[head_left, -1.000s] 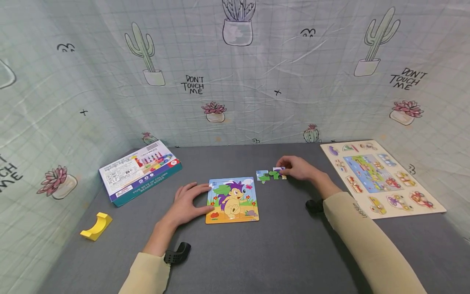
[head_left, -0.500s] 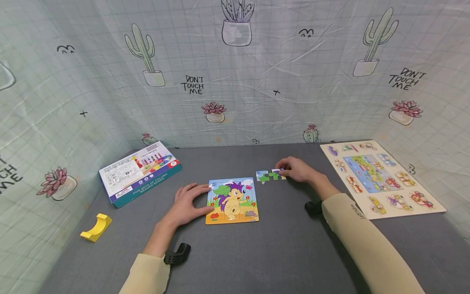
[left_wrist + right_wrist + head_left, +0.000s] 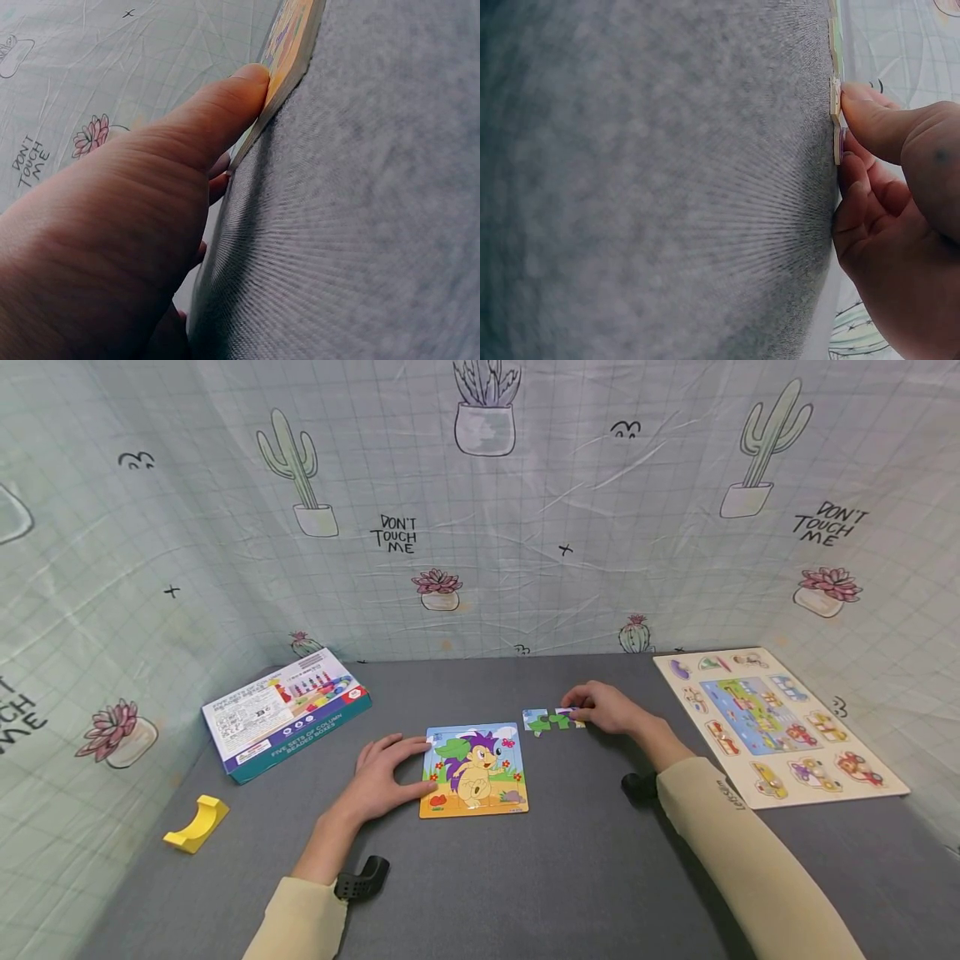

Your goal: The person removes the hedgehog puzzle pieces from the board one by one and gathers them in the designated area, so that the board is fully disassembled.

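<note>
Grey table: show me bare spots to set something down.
Bare: between the box and the puzzle pieces, behind the hedgehog puzzle; also before that puzzle, between the sleeves. Crowded: the pieces under the right hand, and the puzzle's left edge, at the left hand.

So the puzzle board [image 3: 474,770] is a squarish thing lying flat, picture side up: purple-spined hedgehog, green leaf, red flowers, orange border along the bottom. Left hand [image 3: 386,777] has its thumb on the near left edge. Just off the far right corner there's a little row of jigsaw pieces [image 3: 537,721], blue, green and purple, the right end pinched by the right hand [image 3: 611,706] and partly hidden.
</note>
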The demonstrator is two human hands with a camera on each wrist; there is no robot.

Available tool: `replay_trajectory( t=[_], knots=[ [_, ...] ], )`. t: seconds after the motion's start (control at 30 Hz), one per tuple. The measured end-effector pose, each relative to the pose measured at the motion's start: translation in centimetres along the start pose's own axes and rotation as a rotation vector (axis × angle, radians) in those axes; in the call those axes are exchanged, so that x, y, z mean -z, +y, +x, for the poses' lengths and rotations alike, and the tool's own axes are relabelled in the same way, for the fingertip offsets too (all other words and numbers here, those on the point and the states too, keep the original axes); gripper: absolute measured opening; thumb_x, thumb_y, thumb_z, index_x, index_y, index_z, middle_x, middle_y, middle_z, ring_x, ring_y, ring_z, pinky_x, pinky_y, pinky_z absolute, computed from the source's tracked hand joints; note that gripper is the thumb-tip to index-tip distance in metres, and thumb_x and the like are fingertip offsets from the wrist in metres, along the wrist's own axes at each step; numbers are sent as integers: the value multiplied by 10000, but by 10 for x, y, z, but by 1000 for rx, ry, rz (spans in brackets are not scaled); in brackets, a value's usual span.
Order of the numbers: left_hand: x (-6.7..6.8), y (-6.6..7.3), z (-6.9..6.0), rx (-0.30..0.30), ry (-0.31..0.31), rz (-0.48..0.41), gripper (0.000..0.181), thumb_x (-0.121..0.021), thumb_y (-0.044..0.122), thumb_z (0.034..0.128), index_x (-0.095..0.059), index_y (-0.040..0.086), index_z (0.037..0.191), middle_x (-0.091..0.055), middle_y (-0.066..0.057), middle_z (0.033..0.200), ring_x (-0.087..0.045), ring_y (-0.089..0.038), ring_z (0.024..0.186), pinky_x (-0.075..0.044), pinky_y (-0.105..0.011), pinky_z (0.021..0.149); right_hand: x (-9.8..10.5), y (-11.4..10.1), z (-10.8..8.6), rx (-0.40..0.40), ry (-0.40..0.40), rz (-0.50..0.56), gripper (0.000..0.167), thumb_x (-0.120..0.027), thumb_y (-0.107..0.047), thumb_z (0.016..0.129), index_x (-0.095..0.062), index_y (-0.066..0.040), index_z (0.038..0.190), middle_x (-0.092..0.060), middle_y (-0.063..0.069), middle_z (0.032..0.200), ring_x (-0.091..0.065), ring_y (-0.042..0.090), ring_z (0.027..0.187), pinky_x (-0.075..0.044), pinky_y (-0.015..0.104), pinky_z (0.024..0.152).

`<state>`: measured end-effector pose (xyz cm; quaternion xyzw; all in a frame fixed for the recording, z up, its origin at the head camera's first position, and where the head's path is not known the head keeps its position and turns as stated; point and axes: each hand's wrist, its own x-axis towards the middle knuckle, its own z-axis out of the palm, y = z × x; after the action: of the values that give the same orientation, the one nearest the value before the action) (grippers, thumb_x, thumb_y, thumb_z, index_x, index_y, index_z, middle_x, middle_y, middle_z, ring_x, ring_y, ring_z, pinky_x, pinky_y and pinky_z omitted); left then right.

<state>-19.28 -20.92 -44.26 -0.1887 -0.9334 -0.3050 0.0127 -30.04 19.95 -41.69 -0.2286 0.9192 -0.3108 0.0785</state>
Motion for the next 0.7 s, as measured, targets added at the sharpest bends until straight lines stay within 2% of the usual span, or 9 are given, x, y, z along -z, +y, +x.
replay_trajectory(
  t=[0.2, 0.37, 0.53, 0.7],
  knots=[
    [0, 0, 0, -2, 4, 0, 667, -794, 446, 851, -608, 120, 1403, -534, -101, 1464, -278, -391, 1438, -66, -651, 1136, 2, 1, 1, -12, -1, 6, 210, -609, -88, 1015, -689, -5, 1191, -656, 114, 1071, -577, 263, 944, -468, 475, 861],
    [0, 1, 0, 7, 0, -11, 671, -802, 438, 844, -606, 130, 1407, -527, -91, 1474, -267, -384, 1446, -55, -643, 1142, 6, -2, 2, -31, 33, 39, 262, -608, -140, 1025, -664, 4, 1237, -641, 135, 1091, -566, 272, 959, -464, 473, 877],
    [-1, 0, 1, 16, -7, -9, 669, -804, 436, 843, -607, 141, 1409, -523, -77, 1480, -262, -371, 1453, -50, -636, 1148, 9, -12, 3, -10, 66, 90, 331, -611, -184, 1029, -625, 13, 1295, -627, 154, 1139, -570, 308, 1044, -456, 505, 938],
    [-1, 1, 1, 17, -8, -10, 672, -805, 438, 840, -606, 145, 1411, -525, -72, 1479, -263, -369, 1453, -54, -636, 1148, 8, -29, 1, 21, 84, 138, 367, -620, -189, 1025, -601, 25, 1322, -628, 147, 1143, -574, 315, 1058, -462, 509, 939]
  ],
)
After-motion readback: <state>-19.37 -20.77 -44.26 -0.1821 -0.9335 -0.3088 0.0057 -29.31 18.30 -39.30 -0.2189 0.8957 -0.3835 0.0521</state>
